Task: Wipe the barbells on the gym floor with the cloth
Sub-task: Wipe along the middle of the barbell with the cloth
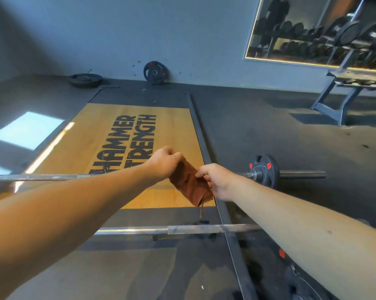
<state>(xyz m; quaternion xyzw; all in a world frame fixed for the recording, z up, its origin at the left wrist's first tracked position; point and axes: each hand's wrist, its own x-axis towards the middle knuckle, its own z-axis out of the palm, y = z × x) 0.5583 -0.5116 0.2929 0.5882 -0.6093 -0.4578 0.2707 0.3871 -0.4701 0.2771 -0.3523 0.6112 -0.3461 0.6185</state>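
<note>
A folded brown cloth (189, 184) hangs in the air between both hands. My left hand (163, 162) grips its upper end and my right hand (215, 180) pinches its right edge. Behind the hands a steel barbell (41, 177) lies across the wooden platform, with a black plate (264, 169) on its right sleeve. A second barbell (161, 230) lies nearer to me, its right end hidden under my right forearm. The cloth is above the far bar and does not touch it.
The wooden lifting platform (178, 126) has a metal frame edge (199, 131) on the right. One loose plate (154, 72) leans on the wall and another (85, 80) lies flat. A dumbbell rack (343, 98) stands at the right under a mirror.
</note>
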